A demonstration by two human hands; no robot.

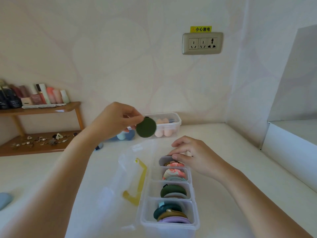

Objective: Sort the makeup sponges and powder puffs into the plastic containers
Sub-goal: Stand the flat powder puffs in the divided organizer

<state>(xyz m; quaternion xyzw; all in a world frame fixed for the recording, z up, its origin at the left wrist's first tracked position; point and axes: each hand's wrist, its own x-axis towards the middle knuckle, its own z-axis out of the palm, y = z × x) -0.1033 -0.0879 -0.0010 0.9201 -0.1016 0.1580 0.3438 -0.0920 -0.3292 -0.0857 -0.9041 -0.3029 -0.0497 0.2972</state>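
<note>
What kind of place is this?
Probably a home vanity corner: cosmetic bottles on a wooden shelf, hair clips below them, and powder puffs in a clear divided box on the white counter.

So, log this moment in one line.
left hand pinches green puff | right hand rests on divided container far end | puff not yet placed

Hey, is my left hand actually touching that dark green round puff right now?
Touching. The head view shows the left hand pinching the green puff by its upper edge, fingertips overlapping the rim with no gap.
</note>
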